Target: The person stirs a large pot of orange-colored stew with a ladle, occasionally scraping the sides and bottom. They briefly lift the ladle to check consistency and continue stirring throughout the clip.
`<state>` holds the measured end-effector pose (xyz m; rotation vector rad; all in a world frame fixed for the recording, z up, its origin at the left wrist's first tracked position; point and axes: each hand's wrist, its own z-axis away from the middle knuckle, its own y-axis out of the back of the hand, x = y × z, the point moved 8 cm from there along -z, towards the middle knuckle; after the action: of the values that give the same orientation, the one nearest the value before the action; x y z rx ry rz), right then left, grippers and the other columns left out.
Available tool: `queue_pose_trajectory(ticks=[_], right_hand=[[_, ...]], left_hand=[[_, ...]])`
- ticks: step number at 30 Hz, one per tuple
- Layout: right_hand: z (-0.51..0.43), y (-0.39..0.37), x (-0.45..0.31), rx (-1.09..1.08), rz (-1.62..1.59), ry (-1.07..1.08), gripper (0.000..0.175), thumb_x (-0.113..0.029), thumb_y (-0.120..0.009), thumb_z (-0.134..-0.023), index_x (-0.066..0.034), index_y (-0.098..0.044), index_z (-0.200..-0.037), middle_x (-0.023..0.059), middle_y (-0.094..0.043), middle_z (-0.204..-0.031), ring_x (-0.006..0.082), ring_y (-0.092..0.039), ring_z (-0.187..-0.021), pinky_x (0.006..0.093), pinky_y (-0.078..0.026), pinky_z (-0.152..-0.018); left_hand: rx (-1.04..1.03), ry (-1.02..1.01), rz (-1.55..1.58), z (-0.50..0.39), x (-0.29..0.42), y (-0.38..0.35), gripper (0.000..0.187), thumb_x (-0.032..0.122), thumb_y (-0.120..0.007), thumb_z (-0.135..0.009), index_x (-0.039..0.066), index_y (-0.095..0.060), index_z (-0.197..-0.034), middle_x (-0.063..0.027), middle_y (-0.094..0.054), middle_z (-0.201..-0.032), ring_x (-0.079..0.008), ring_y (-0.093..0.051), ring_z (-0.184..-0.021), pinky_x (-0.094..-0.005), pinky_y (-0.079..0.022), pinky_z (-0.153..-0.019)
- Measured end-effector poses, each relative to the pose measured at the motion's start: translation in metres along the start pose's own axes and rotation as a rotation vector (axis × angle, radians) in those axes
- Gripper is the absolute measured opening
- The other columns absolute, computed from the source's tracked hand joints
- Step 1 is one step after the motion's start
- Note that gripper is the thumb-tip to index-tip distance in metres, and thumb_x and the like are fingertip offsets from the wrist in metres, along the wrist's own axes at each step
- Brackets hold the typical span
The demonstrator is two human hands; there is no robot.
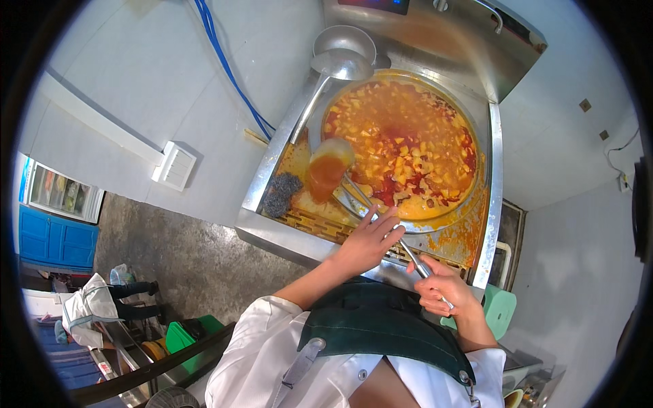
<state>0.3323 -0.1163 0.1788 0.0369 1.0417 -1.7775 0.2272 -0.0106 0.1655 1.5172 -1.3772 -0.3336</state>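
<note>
My right hand (443,286) is closed round the metal handle of a long ladle. My left hand (368,240) lies against the same shaft further up, fingers spread; whether it grips is hard to tell. The ladle's bowl (330,166) holds orange-red liquid and sits over the stove top, left of the big round wok. In the wok (408,148) is a red, oily stew with many pale yellow chunks. A second large ladle (342,64) rests at the upper left, its handle along the stove's left edge, overlapping a round metal bowl (352,38).
A dark scouring pad (281,194) lies at the stove's left corner. A faucet (497,23) hangs over the steel backsplash. Near my right arm stands a light green plastic stool (500,311). Another person (89,311) is at the far left, beside a green bin (191,339).
</note>
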Motion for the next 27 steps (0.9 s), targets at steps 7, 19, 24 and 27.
queue_pose_trajectory(ticks=[7,19,24,27], right_hand=[[-0.009,0.005,-0.022,0.075,0.126,0.079,0.034,0.003,-0.046,-0.091,-0.0062,-0.047,-0.123,0.0008,-0.036,-0.055,0.0108,-0.034,-0.03,0.0261,-0.027,-0.028],[-0.115,0.034,-0.115,-0.078,-0.511,0.401,0.016,-0.009,-0.045,-0.096,-0.002,-0.059,-0.102,-0.0021,-0.042,-0.053,0.0074,-0.032,-0.032,0.024,-0.027,-0.025],[-0.126,0.046,-0.119,-0.141,-0.645,0.338,0.013,-0.009,-0.047,-0.096,-0.0017,-0.057,-0.1,-0.0033,-0.041,-0.053,0.007,-0.032,-0.032,0.0233,-0.026,-0.026],[-0.128,0.046,-0.121,-0.149,-0.651,0.346,0.014,-0.009,-0.047,-0.096,-0.001,-0.058,-0.101,-0.0033,-0.041,-0.053,0.007,-0.032,-0.032,0.0229,-0.026,-0.026]], left_hand=[[0.121,0.076,0.026,-0.018,-0.015,-0.007,0.041,-0.001,-0.054,-0.081,-0.001,-0.053,-0.122,-0.0198,-0.051,-0.132,-0.0408,-0.039,-0.138,-0.0603,-0.028,-0.113],[-0.07,0.167,0.101,-0.124,-0.109,-0.054,0.06,0.005,-0.058,-0.086,0.005,-0.038,-0.142,-0.0159,-0.033,-0.153,-0.0343,-0.027,-0.146,-0.052,-0.026,-0.117],[-0.128,0.197,0.062,-0.126,-0.125,-0.072,0.062,0.006,-0.06,-0.086,0.005,-0.035,-0.143,-0.016,-0.031,-0.154,-0.0351,-0.025,-0.146,-0.0516,-0.026,-0.117],[-0.132,0.196,0.074,-0.126,-0.126,-0.073,0.063,0.007,-0.062,-0.085,0.005,-0.035,-0.142,-0.0162,-0.031,-0.154,-0.0355,-0.025,-0.146,-0.0517,-0.026,-0.117]])
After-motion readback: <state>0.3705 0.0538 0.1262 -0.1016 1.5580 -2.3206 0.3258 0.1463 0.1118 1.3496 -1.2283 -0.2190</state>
